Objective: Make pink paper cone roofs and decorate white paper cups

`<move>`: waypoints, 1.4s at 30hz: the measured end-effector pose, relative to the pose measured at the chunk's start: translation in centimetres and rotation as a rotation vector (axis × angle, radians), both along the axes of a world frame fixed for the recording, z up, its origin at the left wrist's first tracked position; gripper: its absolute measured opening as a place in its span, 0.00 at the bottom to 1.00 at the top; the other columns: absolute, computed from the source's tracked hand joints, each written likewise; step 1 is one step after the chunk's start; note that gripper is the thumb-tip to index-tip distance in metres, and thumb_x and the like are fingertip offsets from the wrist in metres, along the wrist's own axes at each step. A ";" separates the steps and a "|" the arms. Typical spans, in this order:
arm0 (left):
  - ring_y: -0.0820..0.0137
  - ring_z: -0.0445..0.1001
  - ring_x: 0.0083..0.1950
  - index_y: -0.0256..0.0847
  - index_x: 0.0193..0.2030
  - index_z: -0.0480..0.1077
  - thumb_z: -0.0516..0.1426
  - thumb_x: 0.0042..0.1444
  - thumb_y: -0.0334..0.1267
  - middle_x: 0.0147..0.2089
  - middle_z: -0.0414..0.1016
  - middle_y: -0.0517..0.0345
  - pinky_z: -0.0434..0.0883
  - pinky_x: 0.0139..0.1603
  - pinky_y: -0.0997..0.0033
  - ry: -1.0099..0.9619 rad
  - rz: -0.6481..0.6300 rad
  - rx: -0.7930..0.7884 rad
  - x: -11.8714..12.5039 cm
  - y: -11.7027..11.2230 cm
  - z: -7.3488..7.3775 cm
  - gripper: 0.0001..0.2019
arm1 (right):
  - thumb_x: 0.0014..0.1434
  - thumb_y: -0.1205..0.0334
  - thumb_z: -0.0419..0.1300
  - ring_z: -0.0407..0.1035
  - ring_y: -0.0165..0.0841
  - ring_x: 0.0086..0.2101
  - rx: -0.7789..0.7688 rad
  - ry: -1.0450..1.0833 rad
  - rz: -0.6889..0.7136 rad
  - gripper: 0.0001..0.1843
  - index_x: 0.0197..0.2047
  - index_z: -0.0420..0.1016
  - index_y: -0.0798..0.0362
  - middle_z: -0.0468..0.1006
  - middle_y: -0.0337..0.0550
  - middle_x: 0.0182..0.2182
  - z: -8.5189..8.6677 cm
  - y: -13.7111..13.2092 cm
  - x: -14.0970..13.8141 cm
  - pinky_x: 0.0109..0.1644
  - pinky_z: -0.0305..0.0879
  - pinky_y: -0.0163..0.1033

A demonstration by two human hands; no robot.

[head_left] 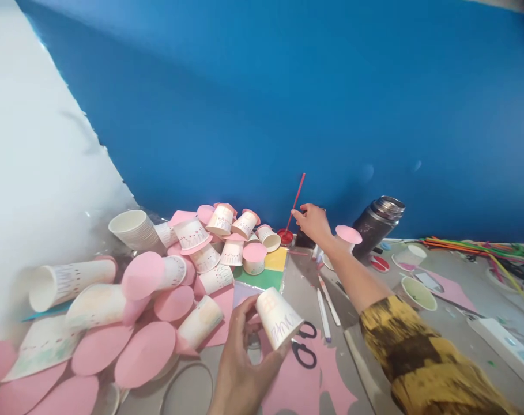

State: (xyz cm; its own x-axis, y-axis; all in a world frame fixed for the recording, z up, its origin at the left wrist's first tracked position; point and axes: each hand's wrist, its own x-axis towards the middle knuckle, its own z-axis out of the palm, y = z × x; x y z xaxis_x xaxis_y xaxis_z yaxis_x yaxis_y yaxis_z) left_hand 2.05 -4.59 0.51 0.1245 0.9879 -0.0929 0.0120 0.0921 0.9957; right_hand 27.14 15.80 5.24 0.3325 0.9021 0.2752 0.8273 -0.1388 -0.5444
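Observation:
My left hand [247, 360] is closed around a white paper cup [275, 316] with purple scribbles and a faint orange mark, held upside down and tilted. My right hand [313, 222] reaches toward the blue wall, its fingers apart. Its fingertips are at or very near a thin red stick [298, 193]; whether they touch it I cannot tell. The stick leans up out of a small red pot [285, 236]. Below the held cup, black-handled scissors [305, 362] lie on cut pink paper [283, 383].
Decorated paper cups with pink discs [144, 354] crowd the left, beside a stack of plain cups [134, 227]. Two markers [324, 314] lie mid-table. A dark flask [376, 225], a cup with green contents [417, 293], a white power strip [506, 346] and colored pipe cleaners [456, 246] are to the right.

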 end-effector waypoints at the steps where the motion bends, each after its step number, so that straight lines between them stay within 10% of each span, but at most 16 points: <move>1: 0.53 0.77 0.54 0.45 0.61 0.65 0.67 0.47 0.49 0.63 0.71 0.43 0.72 0.58 0.50 0.002 -0.001 0.001 -0.1 0.0 -0.1 0.35 | 0.67 0.53 0.60 0.80 0.41 0.38 -0.006 -0.002 0.002 0.19 0.50 0.79 0.60 0.85 0.50 0.30 0.0 0.4 -0.1 0.46 0.69 0.40; 17: 0.47 0.73 0.64 0.42 0.62 0.65 0.67 0.48 0.46 0.64 0.72 0.41 0.75 0.60 0.53 -0.059 0.011 -0.016 -0.4 0.5 -2.0 0.35 | 0.65 0.55 0.60 0.77 0.39 0.37 -0.073 -0.115 0.122 0.12 0.35 0.82 0.51 0.85 0.46 0.35 -0.1 2.7 -0.7 0.39 0.64 0.38; 28: 0.51 0.76 0.59 0.41 0.62 0.64 0.67 0.45 0.45 0.63 0.73 0.42 0.75 0.57 0.57 -0.116 -0.001 -0.081 -0.2 0.5 -2.3 0.36 | 0.69 0.60 0.52 0.77 0.38 0.46 0.129 -0.161 0.328 0.14 0.46 0.79 0.52 0.84 0.48 0.46 -2.8 -1.8 0.6 0.51 0.67 0.38; 42: 0.55 0.77 0.53 0.44 0.61 0.66 0.69 0.45 0.35 0.59 0.74 0.43 0.73 0.55 0.54 -0.131 -0.088 -0.073 -0.1 0.4 -1.7 0.34 | 0.66 0.55 0.50 0.77 0.42 0.36 0.211 -0.068 0.370 0.14 0.37 0.74 0.51 0.83 0.48 0.32 -5.1 -2.9 2.4 0.48 0.69 0.45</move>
